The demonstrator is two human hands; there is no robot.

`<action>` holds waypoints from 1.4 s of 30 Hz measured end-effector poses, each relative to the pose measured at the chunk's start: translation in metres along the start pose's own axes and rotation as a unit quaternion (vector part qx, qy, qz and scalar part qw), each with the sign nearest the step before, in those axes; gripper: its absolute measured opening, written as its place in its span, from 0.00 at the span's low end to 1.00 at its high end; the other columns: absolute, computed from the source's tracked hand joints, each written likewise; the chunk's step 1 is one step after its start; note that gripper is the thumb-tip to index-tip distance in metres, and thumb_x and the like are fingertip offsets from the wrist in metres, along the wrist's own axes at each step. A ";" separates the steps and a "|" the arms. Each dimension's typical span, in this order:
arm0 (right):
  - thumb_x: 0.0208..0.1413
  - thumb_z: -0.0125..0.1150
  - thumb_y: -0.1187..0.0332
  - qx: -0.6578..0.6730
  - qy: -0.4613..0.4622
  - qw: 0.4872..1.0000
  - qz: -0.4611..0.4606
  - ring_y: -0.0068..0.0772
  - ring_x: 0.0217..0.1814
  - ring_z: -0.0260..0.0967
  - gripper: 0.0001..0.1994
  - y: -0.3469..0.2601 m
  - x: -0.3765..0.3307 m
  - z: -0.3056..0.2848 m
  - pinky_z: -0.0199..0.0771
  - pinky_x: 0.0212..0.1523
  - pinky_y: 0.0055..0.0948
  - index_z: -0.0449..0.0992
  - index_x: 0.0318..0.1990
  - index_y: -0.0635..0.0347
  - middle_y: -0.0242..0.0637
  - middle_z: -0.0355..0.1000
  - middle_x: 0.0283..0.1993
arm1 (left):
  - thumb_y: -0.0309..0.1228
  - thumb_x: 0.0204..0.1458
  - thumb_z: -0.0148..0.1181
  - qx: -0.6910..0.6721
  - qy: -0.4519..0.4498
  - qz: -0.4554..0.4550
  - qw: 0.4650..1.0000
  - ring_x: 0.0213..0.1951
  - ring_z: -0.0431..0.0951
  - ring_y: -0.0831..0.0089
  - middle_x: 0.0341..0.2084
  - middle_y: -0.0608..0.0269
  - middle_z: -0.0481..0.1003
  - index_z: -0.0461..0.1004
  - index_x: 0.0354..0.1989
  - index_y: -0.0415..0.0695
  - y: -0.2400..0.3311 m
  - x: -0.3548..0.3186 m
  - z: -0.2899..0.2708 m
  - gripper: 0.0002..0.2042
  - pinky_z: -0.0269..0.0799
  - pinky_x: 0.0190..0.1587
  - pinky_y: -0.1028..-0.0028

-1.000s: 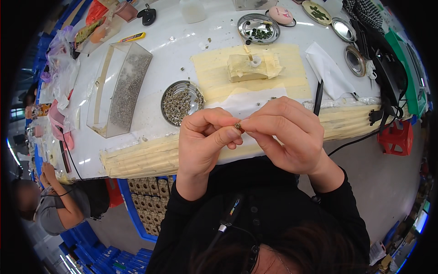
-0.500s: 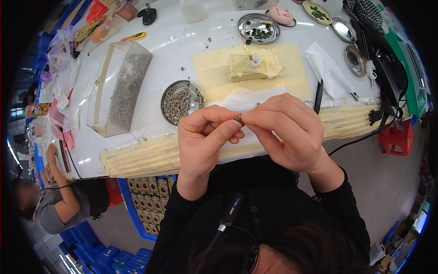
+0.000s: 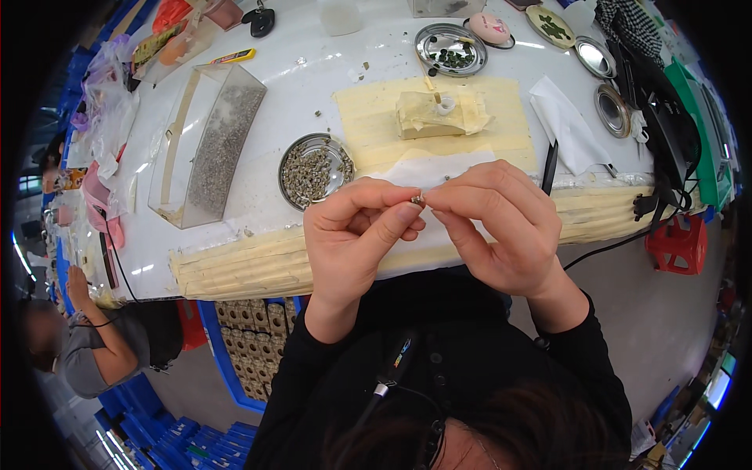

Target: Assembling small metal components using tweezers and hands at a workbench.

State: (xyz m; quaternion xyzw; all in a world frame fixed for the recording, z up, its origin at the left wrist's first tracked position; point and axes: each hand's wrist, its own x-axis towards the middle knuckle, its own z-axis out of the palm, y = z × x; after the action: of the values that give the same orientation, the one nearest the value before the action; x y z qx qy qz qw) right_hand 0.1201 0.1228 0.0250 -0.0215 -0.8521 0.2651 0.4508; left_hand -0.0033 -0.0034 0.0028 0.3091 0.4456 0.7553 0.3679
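The fingers of our left hand (image 3: 345, 235) are clamped, thumb against forefinger, on a small brownish part (image 3: 417, 200) held up between our two hands. The fingers of our right hand (image 3: 501, 215) come right up to it; whether they pinch it as well, we cannot tell. To handle it well, we should grip lightly, leave its face exposed, and let the left side brace while the right does any fine adjusting. Working low over the white sheet (image 3: 411, 168) seems wise, since so small a piece could slip. Farther out, the round metal dish (image 3: 338, 163) of small pieces and the tape-covered block (image 3: 423, 121) sit on the tabletop (image 3: 262, 176), apparently within easy reach.
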 end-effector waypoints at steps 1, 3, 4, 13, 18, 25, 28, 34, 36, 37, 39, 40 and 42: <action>0.38 0.66 0.81 0.003 0.003 1.000 0.007 0.37 0.27 0.70 0.12 -0.001 0.000 -0.001 0.70 0.25 0.29 0.76 0.34 0.64 0.36 0.72 0.28 | 0.16 0.50 0.60 0.032 0.009 0.022 0.999 0.31 0.79 0.76 0.30 0.55 0.78 0.77 0.38 0.33 0.000 -0.001 0.001 0.07 0.75 0.33 0.81; 0.38 0.66 0.81 0.008 0.007 1.000 0.020 0.36 0.27 0.70 0.11 -0.002 0.000 -0.003 0.70 0.26 0.29 0.76 0.33 0.64 0.36 0.72 0.28 | 0.15 0.48 0.61 0.107 0.007 0.088 0.990 0.30 0.78 0.75 0.29 0.55 0.78 0.77 0.37 0.33 -0.002 -0.002 0.003 0.08 0.74 0.32 0.80; 0.38 0.66 0.81 0.012 0.005 1.000 0.026 0.36 0.27 0.70 0.11 -0.002 0.000 -0.004 0.70 0.26 0.29 0.76 0.33 0.64 0.36 0.72 0.29 | 0.14 0.47 0.62 0.145 0.007 0.120 0.982 0.30 0.78 0.74 0.29 0.55 0.78 0.77 0.37 0.33 -0.003 -0.002 0.003 0.08 0.74 0.31 0.80; 0.36 0.67 0.83 0.057 -0.008 0.995 0.083 0.34 0.30 0.71 0.12 -0.008 -0.004 -0.008 0.71 0.29 0.27 0.78 0.33 0.63 0.36 0.73 0.30 | 0.14 0.43 0.64 0.237 0.001 0.185 0.954 0.29 0.78 0.71 0.28 0.54 0.78 0.79 0.35 0.34 -0.002 -0.004 0.004 0.10 0.73 0.30 0.78; 0.37 0.67 0.83 0.056 -0.005 0.994 0.091 0.34 0.30 0.71 0.12 -0.009 -0.005 -0.008 0.71 0.30 0.27 0.78 0.32 0.64 0.36 0.73 0.30 | 0.14 0.43 0.64 0.232 0.001 0.186 0.955 0.29 0.78 0.71 0.28 0.55 0.78 0.79 0.35 0.35 -0.002 -0.004 0.006 0.10 0.74 0.30 0.77; 0.36 0.67 0.83 0.050 -0.012 0.996 0.078 0.34 0.30 0.71 0.12 -0.009 -0.004 -0.008 0.71 0.29 0.27 0.77 0.32 0.63 0.35 0.73 0.30 | 0.15 0.43 0.64 0.243 -0.003 0.198 0.950 0.29 0.78 0.71 0.28 0.55 0.78 0.79 0.35 0.36 -0.003 -0.003 0.006 0.10 0.74 0.30 0.77; 0.36 0.67 0.83 0.055 -0.012 0.995 0.079 0.33 0.30 0.71 0.12 -0.008 -0.005 -0.007 0.71 0.29 0.27 0.78 0.32 0.63 0.35 0.73 0.29 | 0.15 0.43 0.64 0.247 -0.009 0.201 0.948 0.29 0.78 0.71 0.28 0.55 0.78 0.79 0.35 0.36 -0.002 -0.003 0.006 0.10 0.74 0.30 0.77; 0.37 0.67 0.82 0.065 -0.013 0.994 0.084 0.33 0.30 0.71 0.11 -0.008 -0.005 -0.005 0.71 0.29 0.26 0.78 0.32 0.63 0.35 0.73 0.29 | 0.15 0.43 0.64 0.234 -0.007 0.184 0.955 0.29 0.78 0.71 0.28 0.56 0.78 0.79 0.36 0.36 -0.001 -0.003 0.007 0.10 0.74 0.30 0.78; 0.37 0.67 0.82 0.064 -0.013 0.994 0.084 0.34 0.30 0.71 0.11 -0.008 -0.005 -0.006 0.71 0.29 0.26 0.78 0.32 0.63 0.35 0.73 0.29 | 0.15 0.43 0.64 0.229 -0.010 0.180 0.956 0.29 0.78 0.71 0.28 0.55 0.78 0.79 0.36 0.35 -0.001 -0.003 0.006 0.10 0.74 0.30 0.78; 0.37 0.67 0.82 0.064 -0.012 0.994 0.086 0.33 0.30 0.71 0.11 -0.008 -0.006 -0.006 0.71 0.29 0.26 0.78 0.32 0.63 0.35 0.73 0.29 | 0.15 0.43 0.64 0.227 -0.011 0.179 0.957 0.29 0.78 0.72 0.28 0.55 0.77 0.79 0.36 0.35 -0.001 -0.003 0.006 0.10 0.74 0.30 0.78; 0.37 0.67 0.82 0.063 -0.011 0.994 0.091 0.33 0.30 0.71 0.11 -0.008 -0.006 -0.007 0.71 0.29 0.26 0.78 0.32 0.63 0.35 0.73 0.29 | 0.14 0.45 0.63 0.194 -0.025 0.151 0.969 0.30 0.78 0.72 0.29 0.55 0.77 0.78 0.36 0.34 -0.002 -0.003 0.004 0.09 0.74 0.31 0.78; 0.37 0.67 0.82 0.062 -0.009 0.994 0.093 0.33 0.30 0.71 0.11 -0.008 -0.005 -0.007 0.71 0.29 0.26 0.78 0.32 0.63 0.35 0.73 0.29 | 0.14 0.45 0.62 0.177 -0.032 0.137 0.974 0.30 0.78 0.72 0.29 0.55 0.76 0.78 0.37 0.34 -0.001 -0.003 0.003 0.09 0.74 0.31 0.78; 0.38 0.67 0.82 0.059 -0.006 0.993 0.099 0.33 0.30 0.71 0.11 -0.008 -0.005 -0.009 0.71 0.29 0.26 0.78 0.32 0.63 0.34 0.73 0.29 | 0.15 0.49 0.59 0.145 -0.059 0.102 0.982 0.30 0.78 0.73 0.31 0.54 0.75 0.76 0.37 0.32 0.000 -0.002 -0.001 0.07 0.75 0.31 0.79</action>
State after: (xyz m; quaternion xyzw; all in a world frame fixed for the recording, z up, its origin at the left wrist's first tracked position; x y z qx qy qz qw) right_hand 0.1315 0.1182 0.0287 -0.0778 -0.8315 0.3581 0.4175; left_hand -0.0027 -0.0053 0.0023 0.4469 0.4941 0.6966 0.2663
